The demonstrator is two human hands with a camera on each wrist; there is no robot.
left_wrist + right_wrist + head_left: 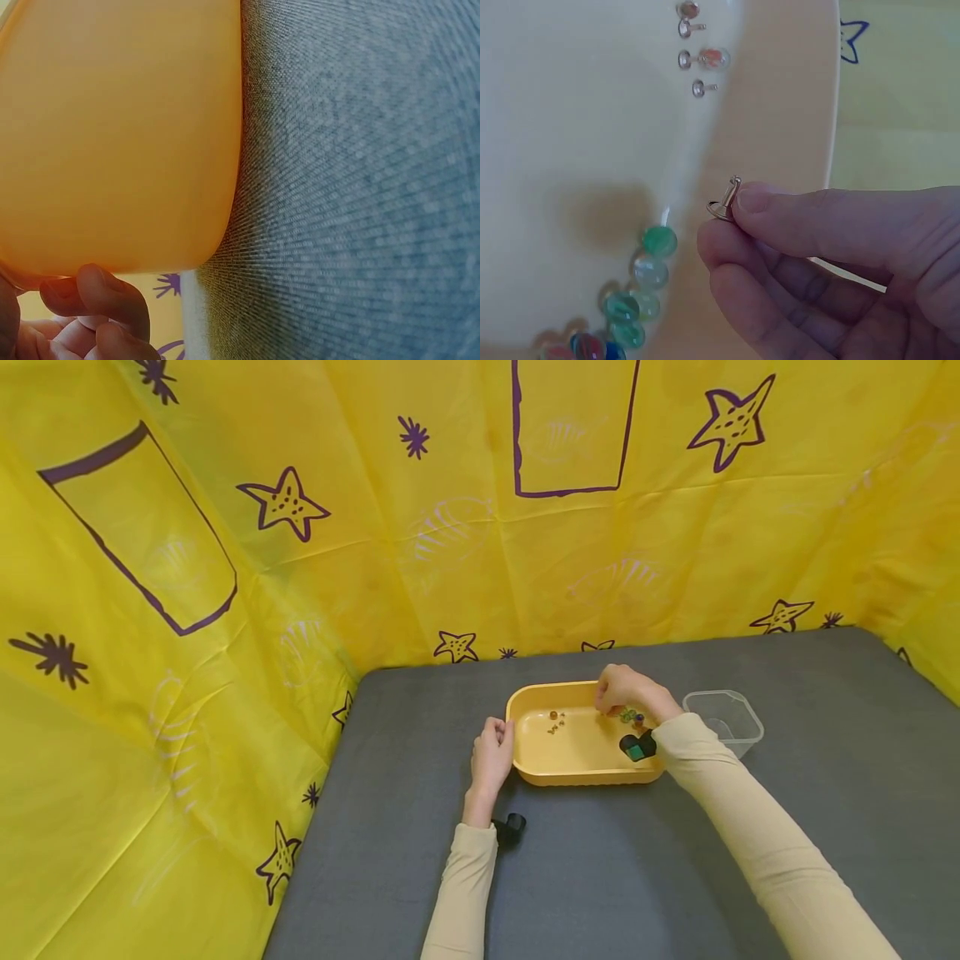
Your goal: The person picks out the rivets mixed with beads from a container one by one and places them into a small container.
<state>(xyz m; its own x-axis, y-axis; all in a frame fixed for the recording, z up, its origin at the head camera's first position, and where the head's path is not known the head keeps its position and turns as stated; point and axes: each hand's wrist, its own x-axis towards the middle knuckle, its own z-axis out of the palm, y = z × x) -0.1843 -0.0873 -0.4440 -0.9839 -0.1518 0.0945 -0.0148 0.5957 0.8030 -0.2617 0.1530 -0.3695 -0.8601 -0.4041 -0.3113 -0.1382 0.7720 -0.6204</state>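
A yellow plastic tray sits on the grey table. My right hand hovers over its far right part and pinches a small metal pin between thumb and forefinger. Several glass marbles lie below the hand in the tray's corner; a few more pins and marbles lie at the tray's left. My left hand holds the tray's left outer wall, its fingers curled against it.
A clear plastic container stands right of the tray. A yellow cloth with purple stars walls in the table at the back and left. Grey tabletop stretches in front of the tray.
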